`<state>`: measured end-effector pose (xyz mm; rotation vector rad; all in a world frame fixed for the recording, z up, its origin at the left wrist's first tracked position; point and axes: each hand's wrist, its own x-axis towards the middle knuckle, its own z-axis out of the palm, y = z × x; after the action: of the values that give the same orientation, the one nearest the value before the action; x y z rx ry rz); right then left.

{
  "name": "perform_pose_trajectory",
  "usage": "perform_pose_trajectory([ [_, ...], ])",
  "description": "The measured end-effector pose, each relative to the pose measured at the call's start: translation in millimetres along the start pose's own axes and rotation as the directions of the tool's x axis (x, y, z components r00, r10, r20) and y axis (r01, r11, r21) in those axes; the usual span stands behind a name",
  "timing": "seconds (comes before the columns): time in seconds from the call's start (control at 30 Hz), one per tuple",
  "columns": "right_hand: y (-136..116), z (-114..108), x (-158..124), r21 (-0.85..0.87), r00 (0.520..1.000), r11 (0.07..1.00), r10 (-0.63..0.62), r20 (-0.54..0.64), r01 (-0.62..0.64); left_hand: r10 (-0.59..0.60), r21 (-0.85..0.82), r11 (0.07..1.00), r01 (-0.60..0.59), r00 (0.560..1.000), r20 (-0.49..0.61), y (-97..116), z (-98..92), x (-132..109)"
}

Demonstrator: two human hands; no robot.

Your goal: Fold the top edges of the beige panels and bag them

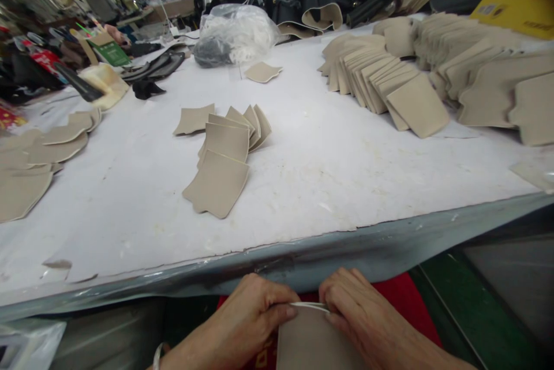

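Note:
Below the table's front edge, a beige leather-like panel (pixel 312 338) with a pale upper edge is held between both hands. My left hand (pixel 255 315) pinches its top edge near the left corner, thumb in front. On the right side of that same edge, my right hand (pixel 352 309) is closed with its fingers curled. The panel's lower part runs out of view. On the table ahead lies a small fanned pile of similar beige panels (pixel 221 179).
The white-covered table (pixel 303 197) carries overlapping beige panels (pixel 381 78) at the right and more panels (pixel 26 185) at the left. A clear plastic bag (pixel 238 32), black bags (pixel 298 3) and a yellow box (pixel 519 0) stand at the back. People work in the distance.

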<state>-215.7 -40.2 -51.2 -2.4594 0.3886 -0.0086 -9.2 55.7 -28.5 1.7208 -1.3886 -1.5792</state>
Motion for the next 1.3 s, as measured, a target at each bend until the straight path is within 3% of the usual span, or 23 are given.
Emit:
perform_pose_trajectory([
  [0.23, -3, -1, 2, 0.079, 0.999, 0.996, 0.051, -0.012, -0.050, 0.004, 0.071, 0.997, -0.003, 1.000, -0.008, -1, 1.4, 1],
  [0.53, -2, 0, 0, 0.104, 0.997, 0.993, 0.055, 0.045, -0.059, 0.089, 0.352, 0.933, -0.076, 0.996, -0.020, 4, 3.4, 2],
  [0.67, -1, 1, 3, 0.104, 0.999, 0.994, 0.032, 0.029, -0.035, 0.119, 0.292, 0.949, -0.118, 0.993, 0.015, 4, 11.4, 9],
  [0.83, 0, 1, 1, 0.111, 1.000, 0.993, 0.028, 0.012, -0.029, 0.151, 0.230, 0.963, -0.143, 0.988, -0.016, 4, 20.5, 17],
  [1.13, 5, 4, -4, 0.143, 0.996, 0.989, -0.024, -0.082, 0.035, 0.108, 0.202, 0.973, -0.108, 0.994, 0.012, 12, 18.7, 19],
  [1.3, 7, 2, -4, 0.166, 0.997, 0.986, 0.008, -0.083, 0.006, 0.095, 0.197, 0.976, -0.096, 0.995, 0.014, 14, 21.3, 23],
])
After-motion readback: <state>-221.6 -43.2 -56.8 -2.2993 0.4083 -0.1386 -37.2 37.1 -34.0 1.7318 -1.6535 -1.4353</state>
